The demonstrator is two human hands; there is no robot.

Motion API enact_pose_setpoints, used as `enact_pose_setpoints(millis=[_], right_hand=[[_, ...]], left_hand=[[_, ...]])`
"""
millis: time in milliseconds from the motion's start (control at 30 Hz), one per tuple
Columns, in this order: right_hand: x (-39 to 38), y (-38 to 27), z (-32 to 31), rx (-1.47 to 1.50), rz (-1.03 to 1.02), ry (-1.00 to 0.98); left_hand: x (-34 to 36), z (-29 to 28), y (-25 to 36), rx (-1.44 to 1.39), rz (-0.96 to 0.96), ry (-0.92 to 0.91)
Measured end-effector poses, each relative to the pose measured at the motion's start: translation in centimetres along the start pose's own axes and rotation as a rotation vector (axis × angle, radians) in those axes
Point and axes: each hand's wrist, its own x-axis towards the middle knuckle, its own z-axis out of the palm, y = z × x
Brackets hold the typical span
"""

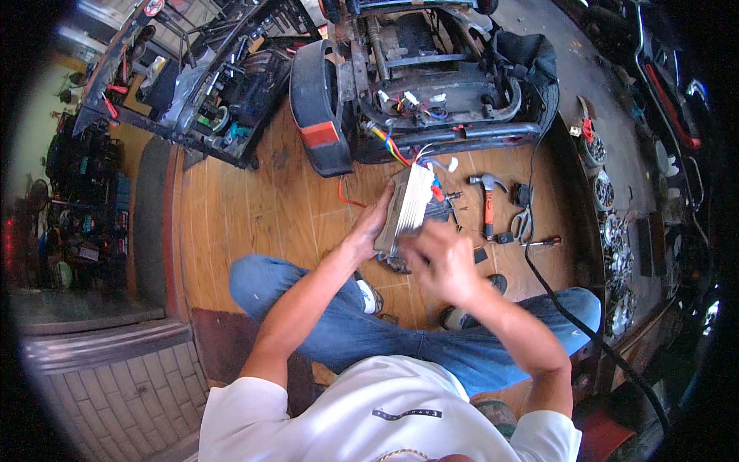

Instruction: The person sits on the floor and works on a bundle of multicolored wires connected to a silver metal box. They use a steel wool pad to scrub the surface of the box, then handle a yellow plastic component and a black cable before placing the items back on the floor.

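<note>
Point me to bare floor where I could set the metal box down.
Left of the left hand holding the metal box, the wooden floor looks bare between the black fender and left knee. Crowded: right of the box, with the hammer and screwdriver.

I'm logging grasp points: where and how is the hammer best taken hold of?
Probably by the handle, with the right hand coming from the near side: the hammer lies with its head at the far end, the slim handle pointing back.
</note>
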Motion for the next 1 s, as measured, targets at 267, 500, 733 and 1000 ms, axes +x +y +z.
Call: enact_pose_setpoints(millis=[267, 500, 733, 1000], right_hand=[[1.0, -2.3, -1.5, 0.003, 0.03, -0.135], [0.9, -1.8, -1.3, 0.172, -0.198, -0.012], [1.8, 5.1, -4.8, 0.294, 0.245, 0.214], [-4.2, 9.7, -8.3, 0.352, 0.677, 0.385]], left_hand=[[-0.6, 2.2, 0.8, -0.103, 0.011, 0.051], [-1.3, 1.5, 0.3, -0.053, -0.026, 0.06], [-3.1, 6.3, 1.3, -0.222, -0.014, 0.037], [-8.1, 13.2, 4.3, -0.255, -0.121, 0.111]])
